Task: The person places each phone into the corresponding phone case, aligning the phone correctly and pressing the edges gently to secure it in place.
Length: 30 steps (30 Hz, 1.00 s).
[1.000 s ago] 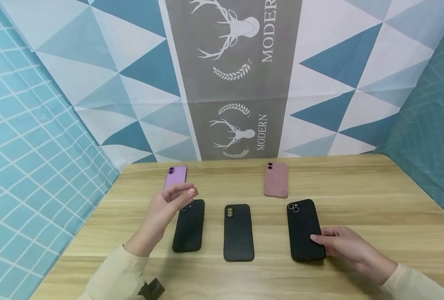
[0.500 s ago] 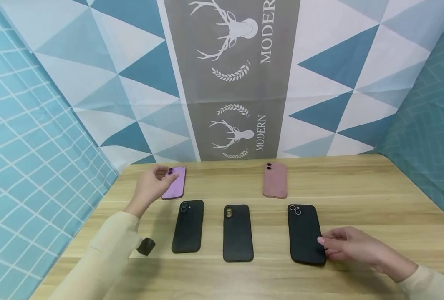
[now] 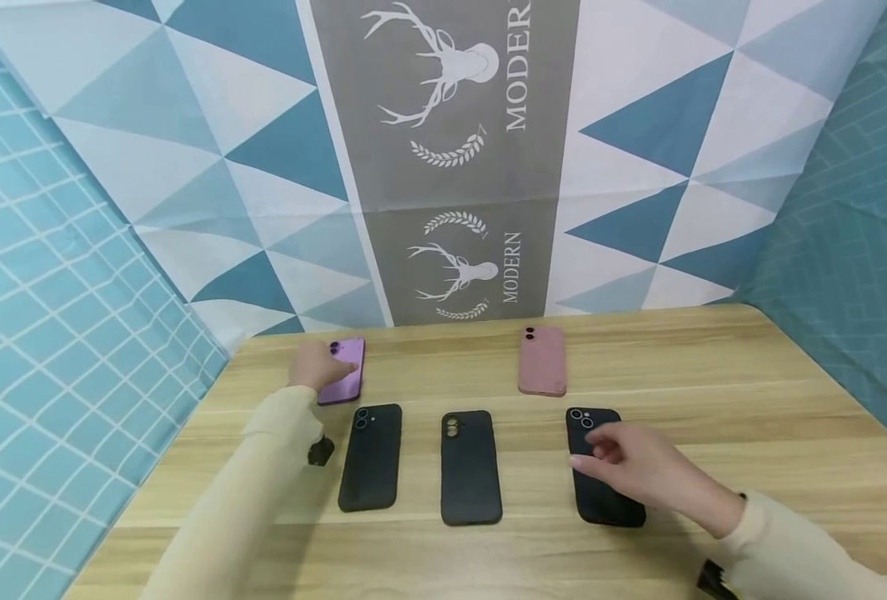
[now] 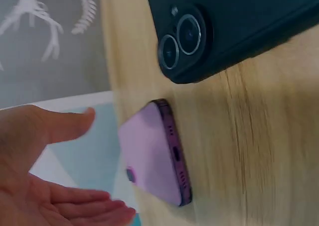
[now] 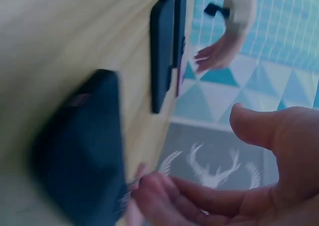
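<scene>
My left hand (image 3: 319,367) reaches over the purple phone (image 3: 349,379) at the back left. In the left wrist view its thumb and fingers are spread apart, with a gap between them and the purple phone. Over the black phone (image 3: 607,500) at the right hovers my right hand (image 3: 649,467), hiding part of that phone's back. The right wrist view shows the thumb well apart from loosely bent fingers and nothing held. A black-cased phone (image 3: 372,458) lies at the left, and a black phone case (image 3: 471,468) with see-through camera cutouts lies in the middle.
A pink phone (image 3: 542,362) lies face down near the back edge of the wooden table (image 3: 428,558). Behind the table hangs a patterned cloth (image 3: 443,167). A small dark object (image 3: 321,451) is attached at the left wrist.
The left hand has passed from above the left black phone to the purple phone. My right hand has let go of the right black phone, which now lies on the table, and risen over it.
</scene>
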Available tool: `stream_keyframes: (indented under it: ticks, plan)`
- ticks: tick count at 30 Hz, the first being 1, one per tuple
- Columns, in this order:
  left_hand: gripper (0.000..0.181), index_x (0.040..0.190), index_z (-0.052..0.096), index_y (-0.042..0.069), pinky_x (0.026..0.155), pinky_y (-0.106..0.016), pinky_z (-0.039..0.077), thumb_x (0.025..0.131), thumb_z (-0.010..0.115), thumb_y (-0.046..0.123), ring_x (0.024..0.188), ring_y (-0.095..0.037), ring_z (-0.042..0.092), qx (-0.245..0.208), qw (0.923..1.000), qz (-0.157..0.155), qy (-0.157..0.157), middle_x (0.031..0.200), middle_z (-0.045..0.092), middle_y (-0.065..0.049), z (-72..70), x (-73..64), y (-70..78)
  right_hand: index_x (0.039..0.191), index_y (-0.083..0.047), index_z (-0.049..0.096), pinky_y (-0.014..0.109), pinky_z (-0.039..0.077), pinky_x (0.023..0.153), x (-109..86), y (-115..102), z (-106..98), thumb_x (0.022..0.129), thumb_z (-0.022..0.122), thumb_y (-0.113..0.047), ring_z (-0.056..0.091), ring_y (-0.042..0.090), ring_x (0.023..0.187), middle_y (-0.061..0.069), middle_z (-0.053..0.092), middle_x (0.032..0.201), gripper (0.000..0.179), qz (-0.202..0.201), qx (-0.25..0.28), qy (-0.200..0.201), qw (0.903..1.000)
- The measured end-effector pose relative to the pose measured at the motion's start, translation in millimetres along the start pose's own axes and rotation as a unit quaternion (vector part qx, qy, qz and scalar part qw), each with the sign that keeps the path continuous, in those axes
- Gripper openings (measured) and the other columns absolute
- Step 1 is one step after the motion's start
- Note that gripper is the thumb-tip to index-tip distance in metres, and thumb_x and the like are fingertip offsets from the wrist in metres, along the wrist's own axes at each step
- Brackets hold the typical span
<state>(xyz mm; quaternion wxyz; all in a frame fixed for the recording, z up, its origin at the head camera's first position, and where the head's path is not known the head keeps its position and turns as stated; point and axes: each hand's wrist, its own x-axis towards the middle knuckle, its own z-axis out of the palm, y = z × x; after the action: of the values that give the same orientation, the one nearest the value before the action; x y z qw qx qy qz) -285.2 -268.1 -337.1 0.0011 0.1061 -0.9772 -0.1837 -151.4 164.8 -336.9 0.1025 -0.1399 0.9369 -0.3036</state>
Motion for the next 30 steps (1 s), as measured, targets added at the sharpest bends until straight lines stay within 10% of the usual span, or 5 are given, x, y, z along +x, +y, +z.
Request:
stream_keyframes:
  ticks: [5, 11, 22, 30]
  plan:
    - [0.062, 0.113, 0.059, -0.013, 0.065, -0.034, 0.05, 0.073, 0.079, 0.031, 0.083, -0.028, 0.056, 0.008, 0.9978, -0.058, -0.029, 0.111, 0.063, -0.029, 14.2, 3.4, -9.3, 0.109, 0.005, 0.066, 0.036, 0.052, 0.071, 19.9, -45.7, 18.0, 0.08, 0.072, -0.05, 0.06, 0.02, 0.083, 0.011, 0.067, 0.092, 0.062, -0.032, -0.058, 0.003, 0.9978]
    - [0.068, 0.115, 0.058, -0.013, 0.071, -0.037, 0.053, 0.07, 0.083, 0.031, 0.087, -0.031, 0.057, 0.024, 0.9953, -0.093, -0.014, 0.113, 0.062, -0.03, 18.3, 9.8, -10.3, 0.062, -0.004, 0.06, 0.039, 0.05, 0.073, 49.1, -86.0, 55.6, 0.079, 0.07, -0.057, 0.055, 0.021, 0.078, 0.011, 0.062, 0.085, 0.056, -0.066, -0.117, -0.02, 0.9908]
    - [0.061, 0.111, 0.063, -0.008, 0.082, -0.038, 0.055, 0.071, 0.084, 0.033, 0.095, -0.029, 0.063, 0.067, 0.9893, -0.129, -0.014, 0.117, 0.065, -0.024, 25.4, 19.3, 13.1, 0.09, 0.017, 0.066, 0.033, 0.052, 0.065, 80.9, -100.2, 108.2, 0.07, 0.053, -0.084, 0.049, 0.026, 0.08, 0.022, 0.057, 0.09, 0.103, -0.057, -0.311, 0.037, 0.9481]
    - [0.057, 0.11, 0.064, -0.008, 0.081, -0.037, 0.054, 0.073, 0.083, 0.032, 0.092, -0.027, 0.062, 0.068, 0.9897, -0.125, -0.014, 0.115, 0.066, -0.023, 24.4, 15.3, 15.8, 0.086, 0.011, 0.063, 0.033, 0.046, 0.063, 84.2, -91.5, 97.5, 0.06, 0.083, -0.061, 0.041, 0.023, 0.079, 0.016, 0.051, 0.087, 0.079, -0.069, -0.189, -0.002, 0.9796]
